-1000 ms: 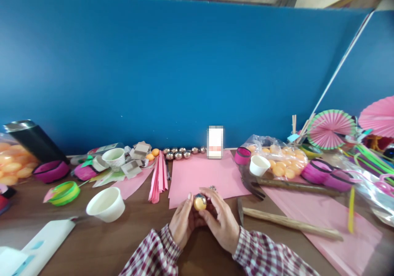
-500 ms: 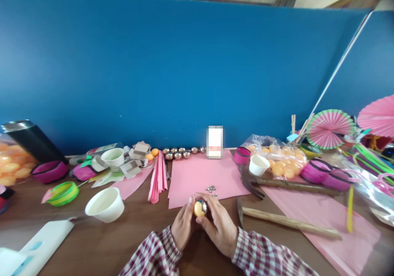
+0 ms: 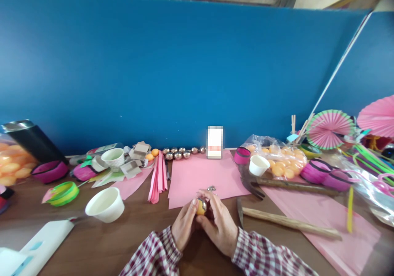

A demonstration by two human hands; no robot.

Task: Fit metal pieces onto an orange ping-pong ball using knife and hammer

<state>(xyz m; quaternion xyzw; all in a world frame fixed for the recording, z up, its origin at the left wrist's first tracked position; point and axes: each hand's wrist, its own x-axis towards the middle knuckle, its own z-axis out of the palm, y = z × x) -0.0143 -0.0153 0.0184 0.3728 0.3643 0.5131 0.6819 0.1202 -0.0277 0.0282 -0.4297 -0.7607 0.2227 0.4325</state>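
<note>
Between my two hands is an orange ball [image 3: 201, 207], partly covered in shiny silver pieces. My left hand [image 3: 184, 223] closes on its left side, thumb on top. My right hand [image 3: 218, 222] curls around the right side, its fingers over the silver part, which they partly hide. Just beyond my fingertips, a small pile of shiny silver bits [image 3: 211, 188] lies on a pink paper sheet [image 3: 200, 177]; they are too small to name surely. Along the back edge of the sheet sits a row of silver-covered balls [image 3: 177, 155].
Right of my hands lie a wooden-handled hammer [image 3: 289, 222] and a second tool [image 3: 295, 185]. White cups [image 3: 104, 205] stand on both sides. A plastic bag of orange balls [image 3: 283, 163] is at back right, beneath a blue partition [image 3: 197, 70]. Folded pink strips [image 3: 158, 177] lie left.
The ball has turned in my hands, so less of its silver side shows. My right fingers have shifted slightly left over it and the left hand has barely moved.
</note>
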